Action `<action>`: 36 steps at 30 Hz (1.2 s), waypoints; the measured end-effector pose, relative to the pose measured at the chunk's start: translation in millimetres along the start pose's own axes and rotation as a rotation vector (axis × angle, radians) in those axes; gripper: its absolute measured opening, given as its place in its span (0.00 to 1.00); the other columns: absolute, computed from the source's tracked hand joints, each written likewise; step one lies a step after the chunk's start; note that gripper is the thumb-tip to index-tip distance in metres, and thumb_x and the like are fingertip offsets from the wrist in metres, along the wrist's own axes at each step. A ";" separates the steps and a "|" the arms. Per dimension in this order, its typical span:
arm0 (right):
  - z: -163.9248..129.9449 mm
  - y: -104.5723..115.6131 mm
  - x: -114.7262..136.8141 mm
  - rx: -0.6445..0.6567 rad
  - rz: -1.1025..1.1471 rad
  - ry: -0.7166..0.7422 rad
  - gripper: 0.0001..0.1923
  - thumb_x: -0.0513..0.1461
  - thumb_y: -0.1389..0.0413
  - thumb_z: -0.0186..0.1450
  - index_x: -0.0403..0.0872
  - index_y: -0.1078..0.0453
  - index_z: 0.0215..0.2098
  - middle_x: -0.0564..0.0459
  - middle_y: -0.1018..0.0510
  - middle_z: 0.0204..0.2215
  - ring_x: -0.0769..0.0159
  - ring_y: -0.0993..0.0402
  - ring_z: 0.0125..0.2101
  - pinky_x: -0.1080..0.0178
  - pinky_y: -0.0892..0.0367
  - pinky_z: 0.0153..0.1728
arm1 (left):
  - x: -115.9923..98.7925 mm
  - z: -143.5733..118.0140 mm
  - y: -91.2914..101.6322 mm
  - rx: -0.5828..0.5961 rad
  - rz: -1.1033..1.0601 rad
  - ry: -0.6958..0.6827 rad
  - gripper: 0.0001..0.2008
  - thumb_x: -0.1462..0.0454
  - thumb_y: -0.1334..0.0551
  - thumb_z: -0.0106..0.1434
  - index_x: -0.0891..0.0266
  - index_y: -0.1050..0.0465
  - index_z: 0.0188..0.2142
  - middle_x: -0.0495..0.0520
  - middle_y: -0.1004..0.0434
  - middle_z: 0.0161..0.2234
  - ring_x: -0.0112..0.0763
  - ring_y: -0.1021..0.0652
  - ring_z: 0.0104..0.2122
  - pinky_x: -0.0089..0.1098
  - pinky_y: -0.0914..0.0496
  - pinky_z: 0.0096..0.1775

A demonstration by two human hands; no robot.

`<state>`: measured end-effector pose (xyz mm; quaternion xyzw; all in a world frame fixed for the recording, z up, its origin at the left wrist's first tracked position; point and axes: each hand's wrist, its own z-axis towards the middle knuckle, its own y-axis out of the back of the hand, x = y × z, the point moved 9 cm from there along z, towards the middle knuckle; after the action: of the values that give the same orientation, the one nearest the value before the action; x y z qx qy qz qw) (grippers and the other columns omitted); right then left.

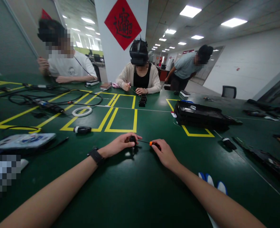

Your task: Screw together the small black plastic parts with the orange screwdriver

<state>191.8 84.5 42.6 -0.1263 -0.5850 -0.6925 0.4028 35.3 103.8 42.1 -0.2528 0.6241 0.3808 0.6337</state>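
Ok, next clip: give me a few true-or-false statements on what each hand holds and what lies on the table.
1. The left hand holds a small black part on the green table. True.
2. The right hand holds a pair of scissors. False: it grips a screwdriver with an orange collar.
3. The screwdriver's tip points toward the black part. True.
4. A white roll of tape lies beside the right forearm. False: it lies far off to the left, on the yellow lines.

Matt green table [140, 196]; glossy orange plastic screwdriver [151, 143]; dark plastic part [132, 139]
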 end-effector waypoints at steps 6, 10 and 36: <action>1.3 -1.5 -3.2 0.005 -0.018 0.003 0.11 0.41 0.53 0.65 0.47 0.32 0.41 0.49 0.28 0.38 0.63 0.35 0.41 0.57 0.41 0.44 | -1.6 -1.7 -3.1 -0.004 0.091 0.017 0.08 0.60 0.44 0.59 0.61 0.34 0.36 0.58 0.37 0.53 0.34 0.31 0.46 0.36 0.36 0.46; 1.8 -1.4 -1.1 0.016 -0.021 0.004 0.11 0.41 0.52 0.65 0.47 0.31 0.41 0.49 0.28 0.38 0.62 0.35 0.41 0.57 0.41 0.44 | -1.9 -3.5 -3.1 -0.030 0.168 0.010 0.11 0.56 0.48 0.61 0.59 0.34 0.36 0.57 0.36 0.51 0.35 0.32 0.46 0.36 0.36 0.46; -0.8 -2.8 16.8 0.052 0.054 0.049 0.12 0.39 0.54 0.65 0.47 0.29 0.38 0.48 0.31 0.42 0.64 0.37 0.46 0.58 0.42 0.49 | 10.3 -6.7 10.1 -0.352 0.171 0.013 0.09 0.60 0.43 0.56 0.60 0.39 0.36 0.46 0.36 0.29 0.21 0.33 0.22 0.25 0.36 0.25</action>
<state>179.3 76.9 51.2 -0.1146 -0.5893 -0.6687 0.4387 22.5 106.1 32.9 -0.3079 0.5711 0.5350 0.5410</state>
